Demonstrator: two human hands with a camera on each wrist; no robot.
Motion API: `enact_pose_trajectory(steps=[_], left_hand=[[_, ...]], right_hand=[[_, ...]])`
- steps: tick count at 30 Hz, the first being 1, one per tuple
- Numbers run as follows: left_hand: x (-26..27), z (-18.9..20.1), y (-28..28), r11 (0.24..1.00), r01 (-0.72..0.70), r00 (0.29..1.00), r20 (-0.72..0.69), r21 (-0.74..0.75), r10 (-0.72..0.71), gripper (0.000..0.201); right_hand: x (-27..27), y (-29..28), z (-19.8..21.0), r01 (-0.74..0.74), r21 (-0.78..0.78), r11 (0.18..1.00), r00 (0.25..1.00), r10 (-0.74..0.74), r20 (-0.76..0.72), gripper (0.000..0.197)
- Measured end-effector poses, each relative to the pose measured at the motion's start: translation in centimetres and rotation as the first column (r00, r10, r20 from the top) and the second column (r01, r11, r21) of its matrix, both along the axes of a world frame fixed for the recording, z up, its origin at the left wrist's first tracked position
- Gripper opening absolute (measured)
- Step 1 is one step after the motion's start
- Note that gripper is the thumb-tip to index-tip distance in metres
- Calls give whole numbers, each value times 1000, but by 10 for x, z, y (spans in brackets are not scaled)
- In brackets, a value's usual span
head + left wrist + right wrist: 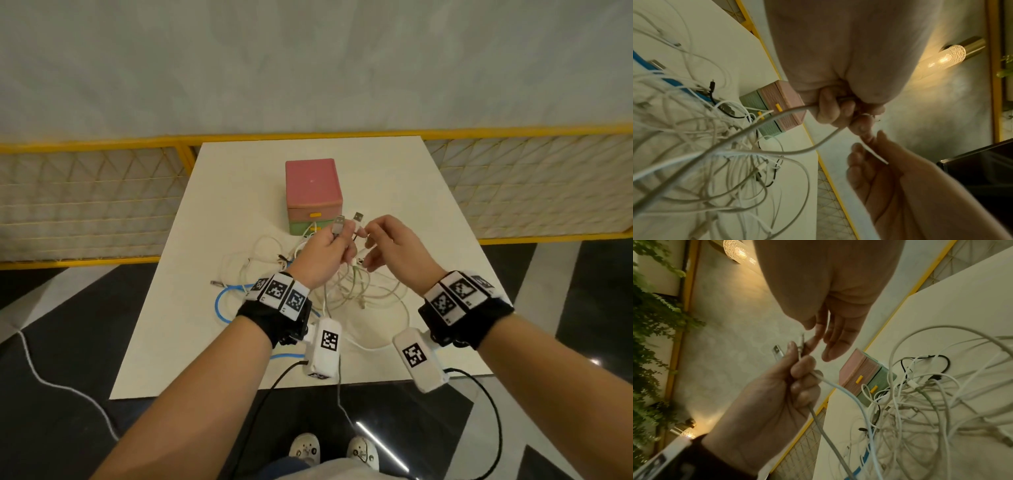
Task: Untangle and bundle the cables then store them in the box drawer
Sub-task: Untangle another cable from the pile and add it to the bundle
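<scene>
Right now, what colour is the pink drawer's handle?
The handle is yellow, clearest in head view.

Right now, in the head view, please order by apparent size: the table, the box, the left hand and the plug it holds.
1. table
2. box and left hand: they look alike, and the hand is nearer the camera, so not ranked
3. plug

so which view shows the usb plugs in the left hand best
The head view: both USB plugs stand clear above the left hand, metal ends showing. The right wrist view shows them side-on and dim; the left wrist view hides them behind the fist.
</scene>
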State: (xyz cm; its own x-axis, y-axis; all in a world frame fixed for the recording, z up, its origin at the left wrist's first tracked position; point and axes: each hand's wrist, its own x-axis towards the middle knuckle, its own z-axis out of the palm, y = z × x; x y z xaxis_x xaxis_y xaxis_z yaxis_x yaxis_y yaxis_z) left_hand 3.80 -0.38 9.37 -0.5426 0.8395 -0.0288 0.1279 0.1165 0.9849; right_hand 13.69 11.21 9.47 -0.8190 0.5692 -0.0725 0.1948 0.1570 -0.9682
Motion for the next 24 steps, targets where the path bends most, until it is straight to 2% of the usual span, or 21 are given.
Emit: enact_pose_trajectory(steps=[3,6,8,11,13,16,17,19,21,23,24], left_hand=[[0,13,2,995,-15,996,91,98,6,25],[-5,17,4,991,-23,1000,14,132,21,25],[-8,20,3,986,-64,998,11,151,63,23],[-11,36,1,967,-100,987,149,233,66,23],[-17,49,-1,956,-125,984,154,267,86,17],[-29,64,-8,925,-266,956,196,271,217,15],[-32,67,-11,907,-299,940,254,296,228,17],[-37,76,-18,862,-368,893,390,347,225,40],[-39,85,-22,830,-412,863,452,375,225,54],[-41,90,-27,847,-377,896,379,374,231,57],[-41,91,-30,877,-327,927,297,352,227,58]], right_hand=[[0,-7,-3,-182,-124,975,980,190,53,33],[-1,-15,-4,-309,-160,937,947,318,33,32],[-2,-19,-7,-354,-158,922,932,361,16,30],[-5,-21,-15,-413,-90,906,910,415,11,30],[-7,-19,-19,-446,-39,894,895,447,4,30],[-10,-11,-23,-453,-29,891,891,452,-43,28],[-11,-8,-24,-450,-27,893,892,449,-52,28],[-12,-1,-27,-447,2,894,894,447,-28,27],[-10,5,-32,-439,27,898,899,438,22,27],[-6,11,-38,-421,32,907,906,418,72,27],[-5,14,-40,-410,39,911,909,405,97,27]])
